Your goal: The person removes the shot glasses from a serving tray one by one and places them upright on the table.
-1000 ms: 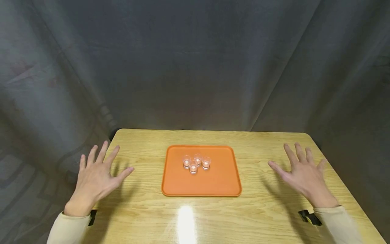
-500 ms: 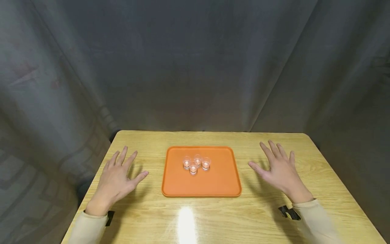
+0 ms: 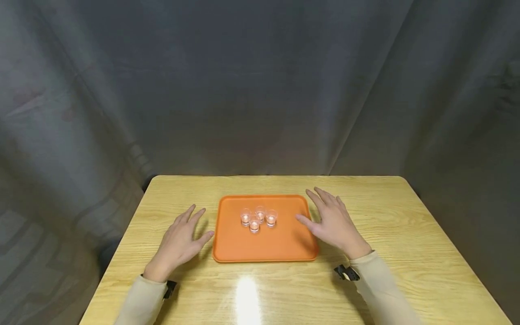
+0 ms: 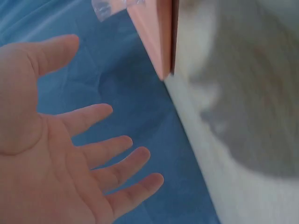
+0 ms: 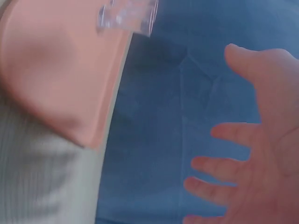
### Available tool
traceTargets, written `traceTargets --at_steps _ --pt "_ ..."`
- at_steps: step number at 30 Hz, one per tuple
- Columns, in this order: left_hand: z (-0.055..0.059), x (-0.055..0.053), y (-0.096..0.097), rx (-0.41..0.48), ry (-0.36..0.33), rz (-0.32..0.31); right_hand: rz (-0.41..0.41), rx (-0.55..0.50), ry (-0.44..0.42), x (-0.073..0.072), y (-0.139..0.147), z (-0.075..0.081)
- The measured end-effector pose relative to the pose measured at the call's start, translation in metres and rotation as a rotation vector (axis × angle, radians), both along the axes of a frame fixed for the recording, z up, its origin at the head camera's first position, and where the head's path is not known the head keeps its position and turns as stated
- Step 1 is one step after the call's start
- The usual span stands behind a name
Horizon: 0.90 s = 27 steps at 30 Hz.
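An orange tray [image 3: 284,246] lies on the wooden table, and several small clear cups [image 3: 254,225] stand upright in a cluster on it. My left hand [image 3: 178,241] hovers by the tray's left edge, fingers spread, holding nothing. Over the tray's right edge is my right hand [image 3: 335,223], fingers apart and thumb toward the cups. In the left wrist view the palm of my left hand [image 4: 56,154] faces the tray's corner [image 4: 161,51]. The right wrist view has a clear cup [image 5: 128,17] on the tray [image 5: 56,60], apart from my right hand [image 5: 261,140].
The light wooden table [image 3: 406,253] extends on both sides of the tray. Dark grey curtains [image 3: 252,90] hang behind it and along both sides. A bright light reflection lies on the table in front of the tray.
Both hands have moved inward toward the tray, the left one rightward and the right one leftward. The cups and tray keep their places, with only a slight shift of the view.
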State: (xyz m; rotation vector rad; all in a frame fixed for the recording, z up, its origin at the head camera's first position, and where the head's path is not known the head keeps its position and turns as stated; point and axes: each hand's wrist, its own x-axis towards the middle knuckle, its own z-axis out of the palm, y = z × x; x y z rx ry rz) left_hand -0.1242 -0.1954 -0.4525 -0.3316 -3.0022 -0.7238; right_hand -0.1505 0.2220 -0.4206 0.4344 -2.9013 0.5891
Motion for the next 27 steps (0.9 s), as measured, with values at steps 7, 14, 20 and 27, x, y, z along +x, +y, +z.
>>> traceTargets --at_steps 7,14,20,27 --pt "-0.019 -0.006 0.015 0.065 -0.035 -0.003 0.088 -0.090 -0.009 -0.015 -0.031 -0.014" --pt "-0.032 -0.005 0.030 0.070 -0.057 -0.011 0.126 -0.162 -0.110 -0.018 -0.055 -0.028" --pt "-0.036 -0.005 0.035 0.079 -0.068 -0.004 0.128 -0.208 -0.134 -0.021 -0.069 -0.039" --pt "-0.037 -0.006 0.035 0.074 -0.088 0.005 0.108 -0.266 -0.139 -0.028 -0.075 -0.057"
